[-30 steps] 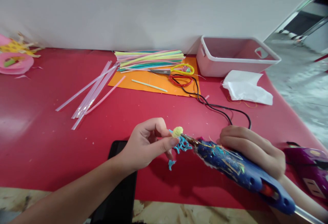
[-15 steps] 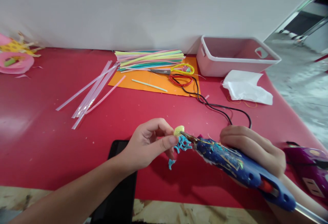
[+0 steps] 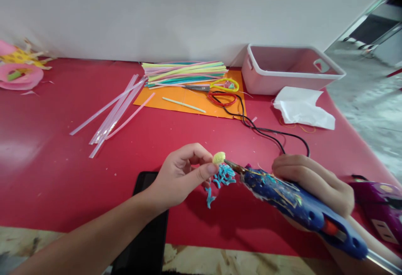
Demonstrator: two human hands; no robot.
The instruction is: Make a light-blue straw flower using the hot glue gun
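Observation:
My left hand (image 3: 186,174) pinches a small rounded yellow piece (image 3: 219,157) between thumb and forefinger. Just below it, close to the fingers, is a cluster of curly light-blue bits (image 3: 224,175), and a short blue strand (image 3: 210,198) dangles under the hand. Whether these blue bits are joined to the yellow piece I cannot tell. My right hand (image 3: 314,180) is wrapped round a blue hot glue gun (image 3: 292,201), smeared with dried glue. Its metal nozzle points left, its tip at or very near the yellow piece. A clear glue stick (image 3: 381,262) sticks out of its back end.
Fuzzy pipe cleaners (image 3: 185,73), scissors (image 3: 224,86) and a black cord (image 3: 260,130) lie on or by an orange sheet (image 3: 147,101). Pink strips (image 3: 114,111) lie left, a pink bin (image 3: 289,80) and white paper (image 3: 303,107) right. A phone (image 3: 143,233) and purple power strip (image 3: 378,208) are nearer.
The glue gun's tip has drawn back slightly to the right from the face of the yellow piece. The yellow piece is turned a little, and more of the blue strand shows below.

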